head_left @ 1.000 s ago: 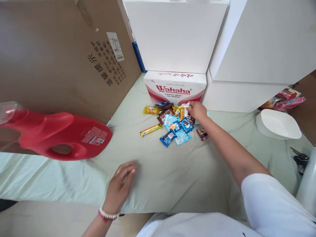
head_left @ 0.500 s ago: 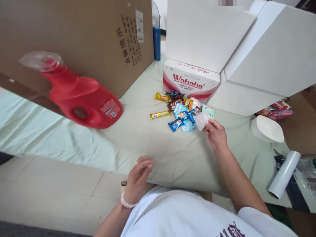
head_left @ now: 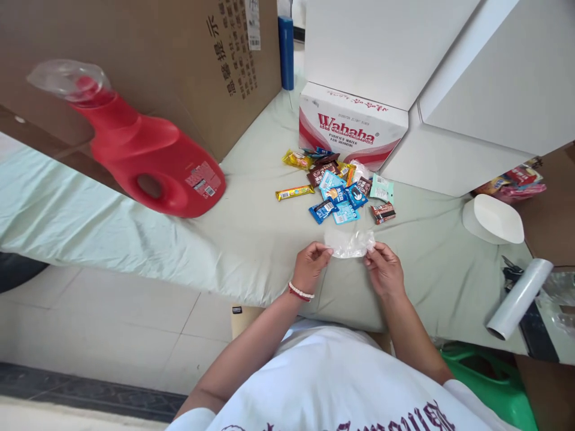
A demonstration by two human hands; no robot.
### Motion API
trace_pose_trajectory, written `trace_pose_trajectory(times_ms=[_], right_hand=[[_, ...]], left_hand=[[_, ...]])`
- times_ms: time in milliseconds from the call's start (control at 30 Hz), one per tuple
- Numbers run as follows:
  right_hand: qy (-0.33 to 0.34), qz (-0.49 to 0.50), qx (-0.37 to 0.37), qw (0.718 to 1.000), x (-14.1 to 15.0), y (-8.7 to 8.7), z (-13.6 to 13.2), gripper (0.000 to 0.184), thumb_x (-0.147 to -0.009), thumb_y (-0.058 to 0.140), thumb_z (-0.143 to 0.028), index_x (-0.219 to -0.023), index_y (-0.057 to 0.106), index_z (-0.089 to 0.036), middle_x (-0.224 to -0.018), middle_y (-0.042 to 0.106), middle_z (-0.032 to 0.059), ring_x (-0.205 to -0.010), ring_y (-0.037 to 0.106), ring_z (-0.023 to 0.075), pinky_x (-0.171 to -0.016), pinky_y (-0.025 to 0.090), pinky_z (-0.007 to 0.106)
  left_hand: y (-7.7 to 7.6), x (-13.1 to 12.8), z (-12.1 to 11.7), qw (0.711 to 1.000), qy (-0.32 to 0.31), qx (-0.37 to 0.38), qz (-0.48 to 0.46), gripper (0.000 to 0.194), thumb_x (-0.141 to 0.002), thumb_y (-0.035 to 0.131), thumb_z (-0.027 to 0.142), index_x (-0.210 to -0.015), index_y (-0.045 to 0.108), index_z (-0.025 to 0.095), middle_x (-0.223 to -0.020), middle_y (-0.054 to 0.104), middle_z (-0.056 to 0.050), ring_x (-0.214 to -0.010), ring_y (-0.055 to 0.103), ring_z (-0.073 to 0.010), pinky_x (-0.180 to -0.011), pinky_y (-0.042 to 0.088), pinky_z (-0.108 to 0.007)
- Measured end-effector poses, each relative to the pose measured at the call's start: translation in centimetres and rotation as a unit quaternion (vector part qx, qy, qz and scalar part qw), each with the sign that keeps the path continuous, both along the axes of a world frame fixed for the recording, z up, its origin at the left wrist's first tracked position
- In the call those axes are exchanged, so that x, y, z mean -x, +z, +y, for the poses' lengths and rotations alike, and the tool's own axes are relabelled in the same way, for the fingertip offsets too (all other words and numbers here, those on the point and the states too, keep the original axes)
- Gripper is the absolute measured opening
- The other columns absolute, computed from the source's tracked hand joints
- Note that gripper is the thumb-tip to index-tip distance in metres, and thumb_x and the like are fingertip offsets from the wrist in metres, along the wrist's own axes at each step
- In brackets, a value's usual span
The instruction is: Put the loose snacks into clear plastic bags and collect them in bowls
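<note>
A small clear plastic bag (head_left: 349,243) is stretched flat between my two hands, just above the cloth. My left hand (head_left: 313,263) pinches its left corner, with a white beaded bracelet on the wrist. Closed on the right corner is my right hand (head_left: 385,267). Just beyond the bag lies a pile of wrapped snacks, with blue packets (head_left: 345,211), brown packets (head_left: 322,173) and a yellow packet (head_left: 297,159). A yellow stick pack (head_left: 294,193) lies to the left, and a red-brown packet (head_left: 383,213) and a pale green packet (head_left: 381,188) to the right.
Behind the snacks stands a Wahaha water carton (head_left: 353,129) beside white boxes (head_left: 453,155). A red detergent jug (head_left: 157,161) is at the left before a large cardboard box (head_left: 179,72). On the right are a white bowl (head_left: 492,220) and a plastic film roll (head_left: 520,299).
My right hand has drawn the plastic bag back from the pile, uncovering the red-brown packet. My left hand has come up from the table's edge and taken hold of the bag's other corner.
</note>
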State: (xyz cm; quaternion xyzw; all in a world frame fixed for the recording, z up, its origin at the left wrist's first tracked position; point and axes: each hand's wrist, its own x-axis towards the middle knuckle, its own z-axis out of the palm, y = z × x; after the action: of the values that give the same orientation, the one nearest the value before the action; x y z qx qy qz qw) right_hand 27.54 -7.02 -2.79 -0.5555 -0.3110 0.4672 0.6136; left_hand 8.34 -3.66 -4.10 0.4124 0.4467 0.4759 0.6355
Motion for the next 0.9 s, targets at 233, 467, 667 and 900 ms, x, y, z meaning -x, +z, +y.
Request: trace_pose_trajectory(times_ms=[233, 467, 667, 900], right_hand=[[-0.047, -0.072, 0.054, 0.995, -1.1, 0.7, -1.2, 0.034, -0.074, 0.083, -0.045, -0.098, 0.069, -0.025, -0.086, 0.062, -0.0005, -0.065, 0.049, 0.0128, -0.057, 0.043, 0.026], [0.158, -0.123, 0.05, 0.978, 1.8, 4.4, -1.1, 0.036, -0.084, 0.073, -0.059, -0.098, 0.072, -0.026, -0.09, 0.067, 0.0028, -0.067, 0.051, 0.0153, -0.054, 0.039, 0.027], [0.183, -0.059, 0.057, 0.98, 3.2, 2.9, 0.0, 0.036, -0.08, 0.077, -0.057, -0.08, 0.068, -0.022, -0.063, 0.051, -0.0038, -0.056, 0.041, 0.012, -0.055, 0.033, 0.026], [0.185, -0.048, 0.037, 0.981, 2.7, 2.0, -0.8, 0.034, -0.083, 0.075, -0.055, -0.083, 0.069, -0.022, -0.065, 0.053, -0.0033, -0.059, 0.044, 0.0129, -0.058, 0.036, 0.027]], left_hand=[[0.7, 1.0, -1.3, 0.978, 0.02, -0.162, 0.127, 0.026, -0.083, 0.075, 0.04, -0.071, 0.062, 0.022, -0.071, 0.058, 0.002, -0.067, 0.052, -0.0129, -0.066, 0.043, -0.027], [0.8, -0.2, -2.1, 0.893, -0.067, -0.339, 0.287, 0.025, -0.096, 0.057, 0.027, -0.071, 0.06, 0.023, -0.073, 0.061, -0.003, -0.074, 0.057, -0.0175, -0.07, 0.044, -0.031], [0.1, -0.3, -2.7, 0.907, -0.082, -0.328, 0.252, 0.014, -0.092, 0.058, 0.02, -0.079, 0.058, 0.022, -0.084, 0.063, -0.003, -0.083, 0.06, -0.017, -0.076, 0.047, -0.03], [0.1, -0.7, -2.8, 0.983, -0.088, -0.113, 0.117, 0.028, -0.092, 0.063, 0.049, -0.09, 0.062, 0.021, -0.084, 0.061, -0.002, -0.075, 0.058, -0.015, -0.064, 0.045, -0.026]])
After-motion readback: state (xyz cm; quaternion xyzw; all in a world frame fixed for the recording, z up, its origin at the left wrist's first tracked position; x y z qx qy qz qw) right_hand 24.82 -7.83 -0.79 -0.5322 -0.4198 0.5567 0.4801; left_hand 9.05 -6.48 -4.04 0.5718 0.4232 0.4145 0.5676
